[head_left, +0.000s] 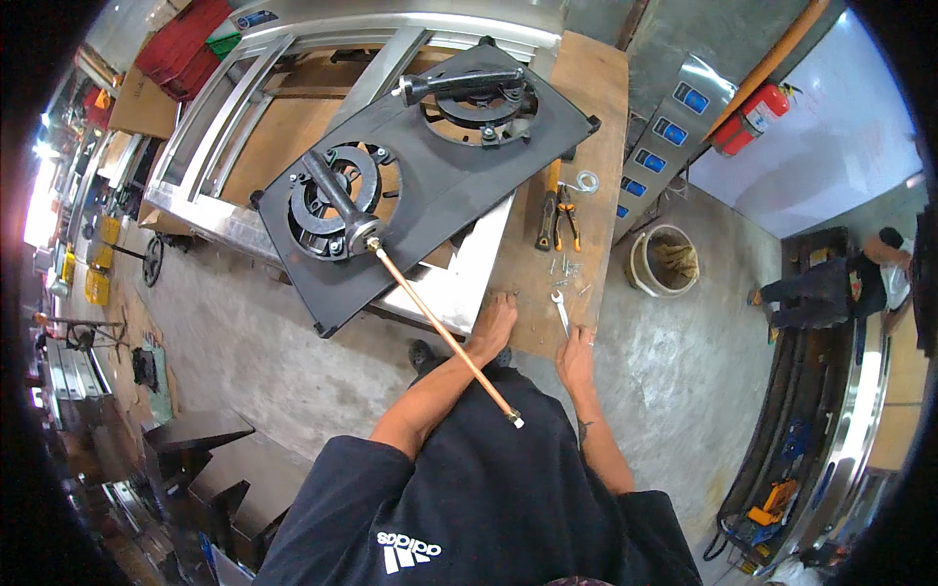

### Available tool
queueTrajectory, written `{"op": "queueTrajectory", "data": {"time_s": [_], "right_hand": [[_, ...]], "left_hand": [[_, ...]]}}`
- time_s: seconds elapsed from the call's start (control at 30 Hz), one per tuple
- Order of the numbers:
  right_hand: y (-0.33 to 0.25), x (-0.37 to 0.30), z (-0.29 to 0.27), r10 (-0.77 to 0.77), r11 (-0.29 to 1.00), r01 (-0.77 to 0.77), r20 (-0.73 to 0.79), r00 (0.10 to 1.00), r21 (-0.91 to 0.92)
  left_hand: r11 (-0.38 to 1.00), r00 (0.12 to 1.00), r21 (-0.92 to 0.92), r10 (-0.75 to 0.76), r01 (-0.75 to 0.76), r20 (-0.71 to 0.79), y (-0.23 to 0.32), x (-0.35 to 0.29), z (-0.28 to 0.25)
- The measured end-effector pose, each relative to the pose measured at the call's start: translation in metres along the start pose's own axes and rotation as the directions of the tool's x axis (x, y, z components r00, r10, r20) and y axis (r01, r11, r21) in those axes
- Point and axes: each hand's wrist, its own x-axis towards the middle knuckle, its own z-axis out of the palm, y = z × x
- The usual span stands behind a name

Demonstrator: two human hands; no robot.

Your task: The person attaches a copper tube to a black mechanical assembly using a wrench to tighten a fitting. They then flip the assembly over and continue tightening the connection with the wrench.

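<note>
A black burner plate (435, 210) with two round cast burners lies tilted across a metal frame. From the nearer burner (337, 200), a long copper pipe (440, 330) with a brass end fitting reaches out over my left forearm. My left hand (495, 325) rests on the edge of the wooden board (532, 327), fingers laid forward and holding nothing. At the board's front edge, my right hand (576, 354) has its fingers closed at the lower end of an open-end wrench (560, 309). Several small screws (564, 266) lie just beyond the wrench.
Pliers (567, 217), another black-and-orange tool (547, 220) and a coil of clear tubing (587, 182) lie farther up the board. A bucket (664, 262) and a fire extinguisher (752, 119) stand to the right. Another person (831, 288) is at far right; dark sheet-metal parts (210, 444) stand at lower left.
</note>
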Motion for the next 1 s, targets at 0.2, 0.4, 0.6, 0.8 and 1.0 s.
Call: {"op": "queueTrajectory", "data": {"time_s": [0.2, 0.4, 0.6, 0.8, 1.0], "right_hand": [[-0.001, -0.002, 0.003, -0.021, 0.999, 0.020, -0.017, 1.000, -0.041], [-0.011, -0.001, 0.000, 0.061, 0.998, -0.062, -0.018, 0.998, -0.025], [-0.044, -0.035, -0.020, -0.146, 0.989, 0.148, -0.137, 0.980, 0.008], [-0.108, -0.095, -0.030, 0.225, 0.824, -0.443, 0.514, 0.828, 0.352], [-0.206, -0.148, 0.000, -0.106, 0.850, -0.297, 0.693, 0.713, 0.434]], "left_hand": [[0.999, 1.000, 0.045, -0.013, 0.014, -0.023, -0.003, -0.005, 0.004], [0.981, 0.995, -0.187, 0.059, -0.043, 0.082, 0.002, -0.033, -0.026], [0.761, 0.883, -0.648, 0.313, -0.012, 0.351, -0.082, -0.135, -0.103], [0.693, 0.606, -0.482, 0.081, 0.537, 0.792, -0.223, -0.269, -0.178], [0.451, 0.675, -0.580, -0.072, 0.679, 0.734, -0.303, -0.360, -0.186]]}}
